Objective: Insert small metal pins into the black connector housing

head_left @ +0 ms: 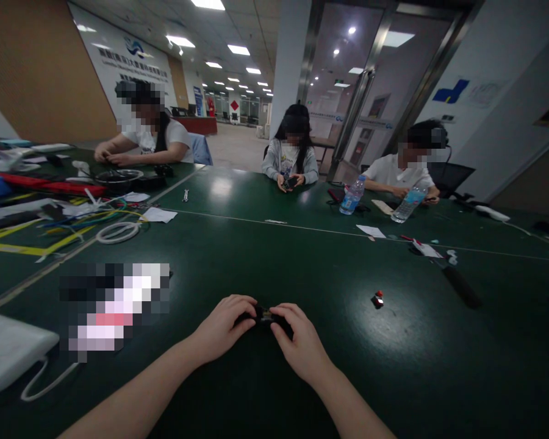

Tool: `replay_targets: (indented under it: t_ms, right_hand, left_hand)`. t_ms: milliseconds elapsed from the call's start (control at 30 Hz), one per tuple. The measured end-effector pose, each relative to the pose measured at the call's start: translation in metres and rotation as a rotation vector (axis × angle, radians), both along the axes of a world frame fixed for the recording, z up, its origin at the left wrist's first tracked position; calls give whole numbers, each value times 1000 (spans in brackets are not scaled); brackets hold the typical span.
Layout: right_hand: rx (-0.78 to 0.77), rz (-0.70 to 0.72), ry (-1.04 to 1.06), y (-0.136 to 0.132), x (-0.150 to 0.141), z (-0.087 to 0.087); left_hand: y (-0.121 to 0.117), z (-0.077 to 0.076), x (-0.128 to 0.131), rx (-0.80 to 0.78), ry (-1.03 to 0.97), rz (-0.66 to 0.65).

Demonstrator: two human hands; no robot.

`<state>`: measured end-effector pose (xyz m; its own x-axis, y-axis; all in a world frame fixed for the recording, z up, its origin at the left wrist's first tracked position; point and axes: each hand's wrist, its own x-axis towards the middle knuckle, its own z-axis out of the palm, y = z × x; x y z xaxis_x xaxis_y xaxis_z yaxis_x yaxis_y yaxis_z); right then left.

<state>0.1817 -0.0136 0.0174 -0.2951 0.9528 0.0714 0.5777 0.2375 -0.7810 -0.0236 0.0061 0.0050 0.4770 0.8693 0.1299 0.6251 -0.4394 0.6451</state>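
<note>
Between my two hands is a small dark object (266, 316), black at both ends with a paler, yellowish middle; its kind is not clear. My left hand (223, 326) has its fingers and thumb closed round the left end. Around the right end, my right hand (298, 336) is closed in the same way. Fingers cover much of both ends. On the table to the right, apart from my hands, lies a small black and red item (378, 299).
The green table (329, 262) carries a blurred-out lit device (119, 305), a white box (13, 350) with a cable, coiled white cable (118, 232), and a black-handled tool (461, 286). Two bottles (352, 196) stand farther back. Three people sit across the table.
</note>
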Motion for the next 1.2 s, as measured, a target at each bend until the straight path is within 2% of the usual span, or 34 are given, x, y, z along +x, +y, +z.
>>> replay_targets:
  t_ms: [200,700,1000,1200]
  right_hand:
    - [32,-21,4,1,-2,0]
    - [-19,-15,-1,0,-1,1]
    - [-14,-31,8,3,-2,-2]
    - [30,26,-18,6,-2,-4]
  left_hand:
    - [0,2,1,16,12,-15]
    - [-2,6,2,-33,-14,8]
    - [-1,4,0,-41,-17,26]
    - [0,5,2,-22,-14,23]
